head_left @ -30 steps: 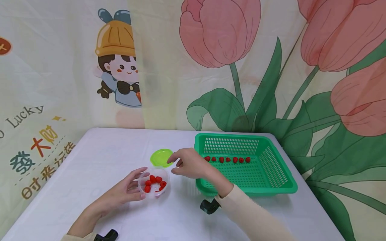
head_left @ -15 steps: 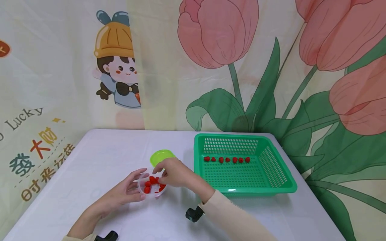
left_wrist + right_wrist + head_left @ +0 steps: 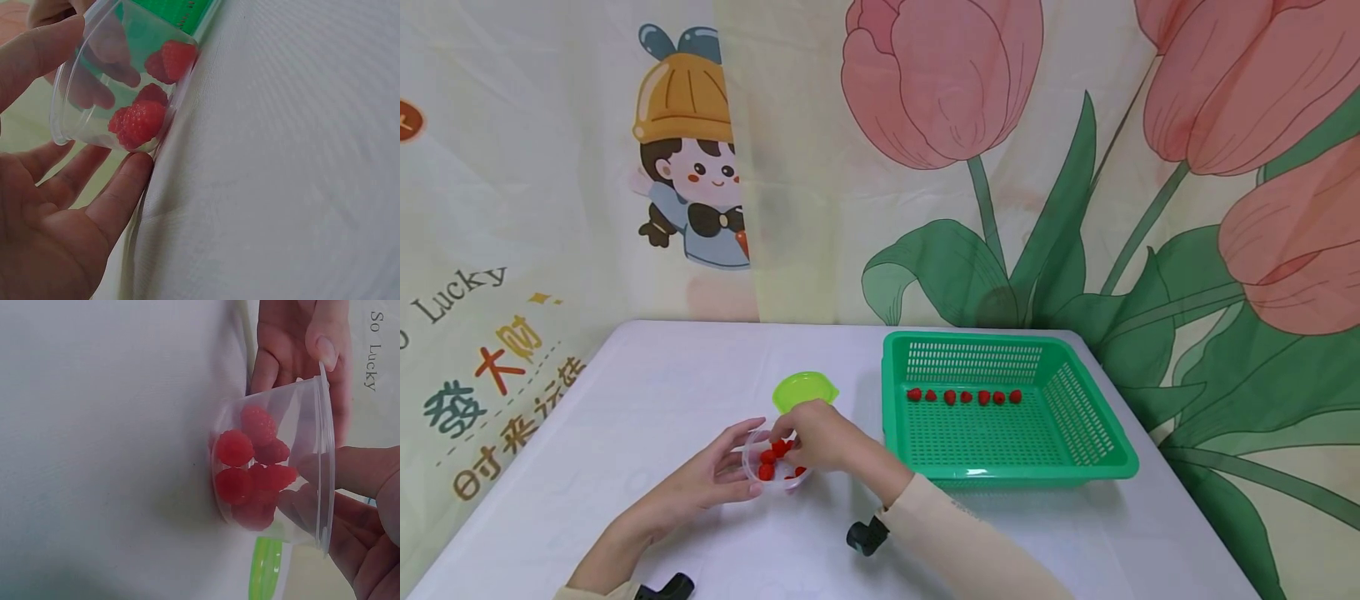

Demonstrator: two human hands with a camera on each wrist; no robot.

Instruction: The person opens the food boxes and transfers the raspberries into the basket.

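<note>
A clear plastic cup with several red raspberries in it stands on the table at the centre-left of the head view. My left hand holds it from the left, thumb at one side and fingers at the other. Over the rim from the right reaches my right hand, its thumb and fingers inside the cup. In the right wrist view the fingertips are close to one raspberry; whether they touch it is unclear through the plastic. In the left wrist view these fingers are apart, beside the raspberries.
A green perforated basket stands to the right, with a row of several raspberries across its floor. A lime-green lid lies just behind the cup. White cloth covers the table; a printed curtain hangs behind.
My right hand has moved left from beside the basket into the cup, its fingers lowering among the raspberries. The left hand and the cup have stayed in place.
</note>
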